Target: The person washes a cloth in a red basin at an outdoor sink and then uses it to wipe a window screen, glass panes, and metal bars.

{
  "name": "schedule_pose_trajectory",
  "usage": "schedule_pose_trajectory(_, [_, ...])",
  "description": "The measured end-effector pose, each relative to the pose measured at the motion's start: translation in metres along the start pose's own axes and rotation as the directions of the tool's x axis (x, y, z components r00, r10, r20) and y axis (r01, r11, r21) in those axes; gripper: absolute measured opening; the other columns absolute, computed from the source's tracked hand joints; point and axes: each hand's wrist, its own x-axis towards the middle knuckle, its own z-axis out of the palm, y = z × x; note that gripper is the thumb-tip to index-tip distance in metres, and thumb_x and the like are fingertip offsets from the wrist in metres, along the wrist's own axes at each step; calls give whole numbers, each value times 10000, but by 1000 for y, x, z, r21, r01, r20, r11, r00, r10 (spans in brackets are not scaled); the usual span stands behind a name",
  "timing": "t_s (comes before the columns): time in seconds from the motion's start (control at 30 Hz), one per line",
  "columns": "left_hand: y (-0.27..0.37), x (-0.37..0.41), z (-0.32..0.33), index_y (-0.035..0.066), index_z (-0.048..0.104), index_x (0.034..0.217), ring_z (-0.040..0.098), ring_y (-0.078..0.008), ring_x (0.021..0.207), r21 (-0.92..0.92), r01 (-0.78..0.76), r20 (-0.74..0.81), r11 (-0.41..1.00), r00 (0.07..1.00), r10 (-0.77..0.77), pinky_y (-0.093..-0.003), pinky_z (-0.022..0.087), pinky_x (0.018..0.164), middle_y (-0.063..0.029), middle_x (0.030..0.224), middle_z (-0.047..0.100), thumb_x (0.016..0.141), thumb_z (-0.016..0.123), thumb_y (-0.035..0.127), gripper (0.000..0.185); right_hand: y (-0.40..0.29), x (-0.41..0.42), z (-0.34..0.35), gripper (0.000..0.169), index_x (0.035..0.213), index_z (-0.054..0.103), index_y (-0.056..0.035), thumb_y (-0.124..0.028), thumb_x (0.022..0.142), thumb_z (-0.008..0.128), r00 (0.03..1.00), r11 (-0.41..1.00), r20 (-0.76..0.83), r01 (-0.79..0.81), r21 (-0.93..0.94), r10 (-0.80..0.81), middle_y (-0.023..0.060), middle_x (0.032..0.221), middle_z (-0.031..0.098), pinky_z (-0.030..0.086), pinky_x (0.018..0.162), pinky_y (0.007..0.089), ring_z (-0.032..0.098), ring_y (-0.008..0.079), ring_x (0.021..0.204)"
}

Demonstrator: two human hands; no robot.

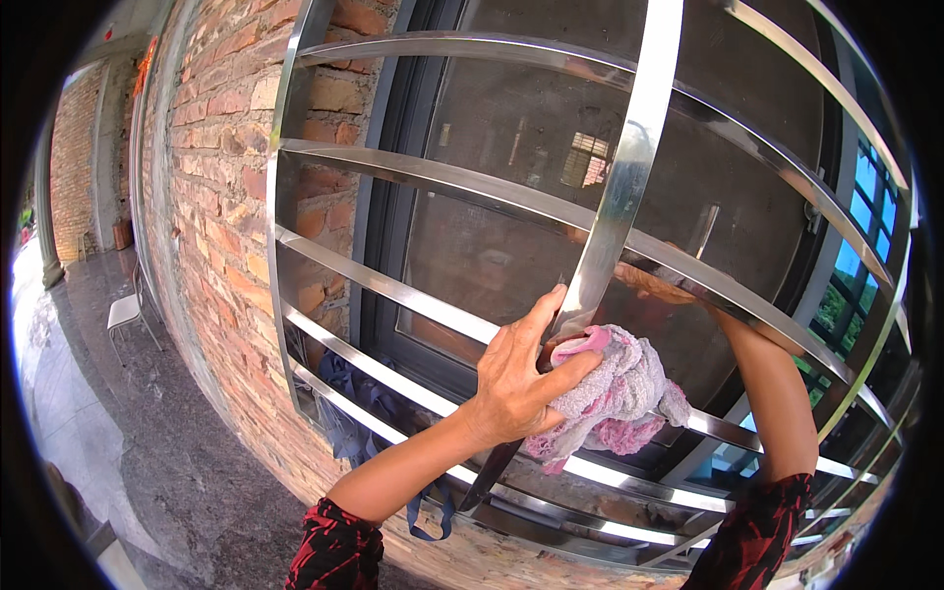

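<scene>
A pink and white cloth lies bunched against the upright bar of a shiny metal window grille. My left hand presses this cloth to the bar, thumb over the cloth and fingertips along the bar's left edge. Through the grille reaches my right arm, and my right hand is behind a crossbar, which partly hides it; its fingers point left near the upright bar. Whether that hand grips anything does not show. Behind the grille is a dark window screen.
A brick wall runs along the left of the grille. Dark blue fabric with a strap hangs inside the lower bars. On the stone floor at the left stands a white chair. Bluish window glass is at the right.
</scene>
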Motion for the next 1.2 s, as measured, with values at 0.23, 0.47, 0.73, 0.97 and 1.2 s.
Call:
schedule_pose_trajectory(0.23, [-12,-3,-34,157,709,1050,487,-372,1192,42,-68,-37,997,997,69,-462,412,963,-250,1352,440,486,779,135,569,-147,-66,-16,661,1100,656,50,-540,987,378,938,766,4,-285,576,346,173,1000,674,485,906,379,642,260,929])
schedule_pose_trajectory(0.47, [10,17,-54,45,661,1024,576,-277,951,-199,-74,-35,977,997,68,-375,486,769,-161,1145,548,463,811,94,583,-279,-104,28,690,1348,447,23,-547,964,395,792,943,-537,-334,19,291,282,1322,449,346,1006,486,465,424,1177])
schedule_pose_trajectory(0.73, [5,16,-88,-97,585,1037,568,-287,931,-619,363,388,696,912,-131,-353,490,795,-153,1089,524,704,806,180,486,-297,-52,105,918,1410,230,67,-468,808,671,557,937,-775,-326,128,300,287,1379,301,261,1064,505,348,398,1257])
schedule_pose_trajectory(0.97, [-65,36,-162,-11,643,983,609,-253,771,-363,-64,198,929,969,145,-352,487,668,-116,901,630,761,783,264,380,-293,-38,100,794,1277,402,-5,-383,691,782,488,931,-869,-347,-113,77,220,1257,401,332,1007,486,407,353,1169])
schedule_pose_trajectory(1.2, [-156,81,-224,-29,595,981,592,-326,854,380,-248,-69,891,953,294,-411,467,729,-207,1014,592,715,695,21,289,-295,28,54,793,1245,425,-28,-276,617,840,450,901,-870,-264,-343,-200,203,1246,420,399,943,443,467,331,1124])
